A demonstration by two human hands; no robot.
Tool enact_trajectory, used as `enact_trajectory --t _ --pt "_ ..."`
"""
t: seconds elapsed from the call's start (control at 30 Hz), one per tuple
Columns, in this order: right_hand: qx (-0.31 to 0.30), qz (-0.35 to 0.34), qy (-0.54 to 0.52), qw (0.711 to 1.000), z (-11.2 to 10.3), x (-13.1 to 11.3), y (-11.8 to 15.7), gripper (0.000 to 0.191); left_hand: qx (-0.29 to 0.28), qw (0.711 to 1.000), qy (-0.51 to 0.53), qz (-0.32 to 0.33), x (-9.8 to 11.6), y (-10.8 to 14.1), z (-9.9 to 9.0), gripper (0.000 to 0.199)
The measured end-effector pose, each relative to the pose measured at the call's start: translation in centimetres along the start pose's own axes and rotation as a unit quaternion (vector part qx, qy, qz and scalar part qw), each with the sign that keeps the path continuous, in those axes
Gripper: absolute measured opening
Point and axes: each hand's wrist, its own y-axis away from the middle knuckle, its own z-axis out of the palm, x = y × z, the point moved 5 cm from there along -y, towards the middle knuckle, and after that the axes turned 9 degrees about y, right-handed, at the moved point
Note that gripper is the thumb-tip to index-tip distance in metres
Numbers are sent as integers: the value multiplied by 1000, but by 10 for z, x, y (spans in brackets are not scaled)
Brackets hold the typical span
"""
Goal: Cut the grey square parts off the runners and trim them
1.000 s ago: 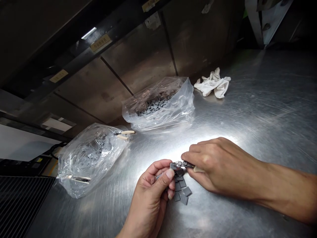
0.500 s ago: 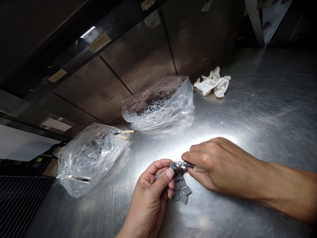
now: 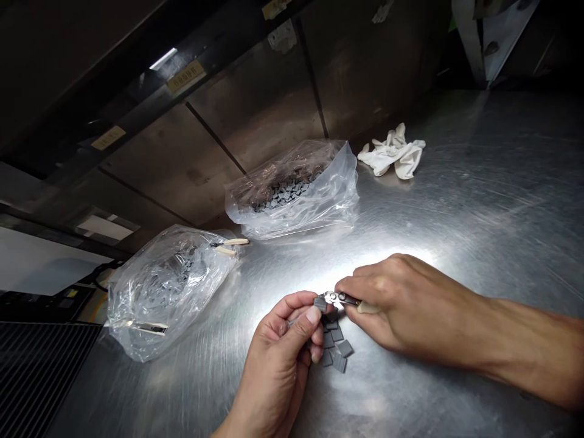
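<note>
The left hand [image 3: 278, 359] narrowly pinched a small grey tile [image 3: 320, 304], the right hand [image 3: 387, 304] gripped small metal nippers [image 3: 340, 298] at it, and the loose tiles [image 3: 336, 348] on the steel bench [image 3: 456, 182] looked light, stiff and best taken by their edges.

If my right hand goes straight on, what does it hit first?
Probably the small gray tile pinched in the left hand, since the small metal tool in the right hand points straight at it. Depth is unclear, but they look nearly touching.
</note>
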Motion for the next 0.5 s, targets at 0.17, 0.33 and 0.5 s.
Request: enact_trajectory --t 0.17,0.33,0.5 --pt "40 32 -18 999 -7 11 -4 19 8 1000 9 -7 -1 0 1 23" --pt "31 44 40 998 -6 17 -4 18 19 1000 18 -11 0 0 1 25" --pt "49 13 30 998 -5 14 -3 13 16 1000 14 -11 0 1 1 24"
